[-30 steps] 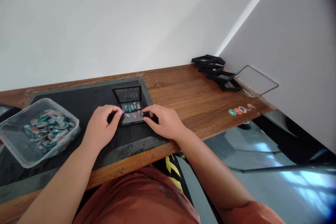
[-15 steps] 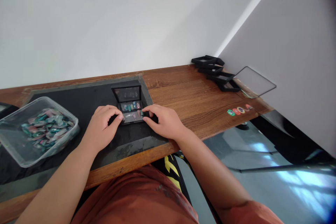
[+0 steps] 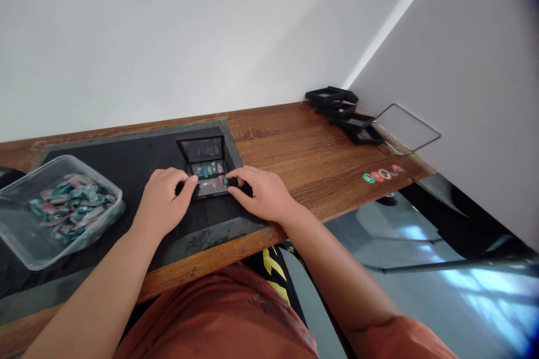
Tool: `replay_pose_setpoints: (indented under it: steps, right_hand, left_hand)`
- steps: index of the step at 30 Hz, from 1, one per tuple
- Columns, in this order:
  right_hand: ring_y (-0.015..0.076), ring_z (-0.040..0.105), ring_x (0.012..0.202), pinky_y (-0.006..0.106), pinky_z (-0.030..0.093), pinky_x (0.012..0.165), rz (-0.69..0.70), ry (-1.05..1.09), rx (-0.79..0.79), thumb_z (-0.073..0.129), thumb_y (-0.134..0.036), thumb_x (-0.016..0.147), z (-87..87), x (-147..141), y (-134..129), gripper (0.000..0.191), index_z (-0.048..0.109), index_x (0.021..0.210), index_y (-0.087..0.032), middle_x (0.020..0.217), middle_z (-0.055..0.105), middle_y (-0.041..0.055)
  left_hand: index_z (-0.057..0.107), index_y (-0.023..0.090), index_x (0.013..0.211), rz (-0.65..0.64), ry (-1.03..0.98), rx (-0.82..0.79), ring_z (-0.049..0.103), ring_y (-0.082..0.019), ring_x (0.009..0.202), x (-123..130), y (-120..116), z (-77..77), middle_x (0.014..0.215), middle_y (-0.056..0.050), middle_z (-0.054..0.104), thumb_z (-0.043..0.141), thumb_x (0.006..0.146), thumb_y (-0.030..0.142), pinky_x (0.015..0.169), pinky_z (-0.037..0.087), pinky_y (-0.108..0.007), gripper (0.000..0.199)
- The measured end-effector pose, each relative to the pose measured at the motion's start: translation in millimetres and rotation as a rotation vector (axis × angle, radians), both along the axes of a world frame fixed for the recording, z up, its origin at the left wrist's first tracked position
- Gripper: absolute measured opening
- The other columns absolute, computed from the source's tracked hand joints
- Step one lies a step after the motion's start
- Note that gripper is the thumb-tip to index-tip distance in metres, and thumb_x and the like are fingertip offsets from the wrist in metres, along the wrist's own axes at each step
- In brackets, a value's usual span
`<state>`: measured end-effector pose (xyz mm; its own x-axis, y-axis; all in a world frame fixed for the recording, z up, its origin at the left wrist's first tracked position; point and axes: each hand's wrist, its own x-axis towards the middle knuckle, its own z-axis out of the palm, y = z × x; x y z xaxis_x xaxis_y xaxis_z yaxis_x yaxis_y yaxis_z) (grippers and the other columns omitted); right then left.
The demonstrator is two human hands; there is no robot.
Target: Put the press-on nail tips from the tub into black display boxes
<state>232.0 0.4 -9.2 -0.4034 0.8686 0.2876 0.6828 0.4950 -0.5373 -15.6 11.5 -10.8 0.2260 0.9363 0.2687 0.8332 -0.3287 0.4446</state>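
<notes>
A small black case (image 3: 204,190) lies on the dark mat with its clear-windowed lid (image 3: 202,150) raised. Inside it, a back row of decorated press-on nails (image 3: 209,169) shows teal, blue and patterned pieces, and a front row holds a few pale, pink and teal ones. My left hand (image 3: 166,202) is closed at the case's left edge, thumb and forefinger together. At the right edge, my right hand (image 3: 265,193) has its thumb on the case's side and its forefinger beside a teal nail (image 3: 225,180). Its other fingers are curled and partly hidden.
To the left, a clear plastic tub (image 3: 120,202) contains many loose teal and pink nails (image 3: 76,205). Several black frames (image 3: 349,118) are stacked at the back right, beside a thin black-edged clear panel (image 3: 408,129). Round coloured stickers (image 3: 383,174) lie near the table's right edge.
My left thumb has shifted slightly up along the case's left edge. My right hand stays at the right edge. The whole view has moved slightly.
</notes>
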Motion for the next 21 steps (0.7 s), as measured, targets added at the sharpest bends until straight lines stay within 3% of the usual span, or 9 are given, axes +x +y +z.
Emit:
replay_pose_setpoints:
  steps: [4,11,16,21]
  right_hand:
    - [0.0148,0.063,0.082,0.028,0.043,0.075,0.006,-0.002,-0.01,0.063,-0.03,0.096,2.0,0.3,-0.1,0.029,0.072,0.123,-0.021,0.093,0.071,0.0018]
    - [0.0149,0.063,0.082,0.028,0.043,0.074,0.004,-0.044,-0.017,0.06,-0.032,0.098,2.2,-0.1,-0.6,0.033,0.074,0.129,-0.025,0.097,0.071,0.0033]
    - [0.0143,0.064,0.082,0.028,0.043,0.073,-0.01,-0.027,-0.016,0.061,-0.032,0.098,1.7,-0.6,-1.3,0.037,0.071,0.133,-0.025,0.1,0.071,0.0025]
    - [0.0165,0.067,0.091,0.029,0.045,0.076,-0.095,0.006,-0.051,0.064,-0.032,0.096,2.5,-5.7,-0.9,0.034,0.071,0.127,-0.019,0.103,0.073,0.0032]
  left_hand:
    - [0.054,0.025,0.074,0.003,-0.011,0.014,0.055,-0.028,0.087,0.9,-1.4,0.4,0.082,-0.005,0.065,0.057,0.093,0.045,0.085,0.042,-0.042,0.028]
    - [0.064,0.023,0.085,-0.056,-0.059,0.027,0.058,-0.029,0.097,-2.3,-1.7,-3.4,0.097,-0.007,0.069,0.059,0.091,0.039,0.093,0.043,-0.045,0.017]
    - [0.069,0.024,0.115,-0.038,-0.08,-0.013,0.057,-0.029,0.103,-10.0,-3.2,-8.1,0.106,-0.007,0.067,0.061,0.09,0.041,0.089,0.046,-0.044,0.031]
    - [0.071,0.027,0.119,-0.054,-0.082,-0.054,0.056,-0.029,0.105,-18.7,-7.3,-7.7,0.109,-0.007,0.068,0.06,0.092,0.046,0.076,0.048,-0.036,0.035]
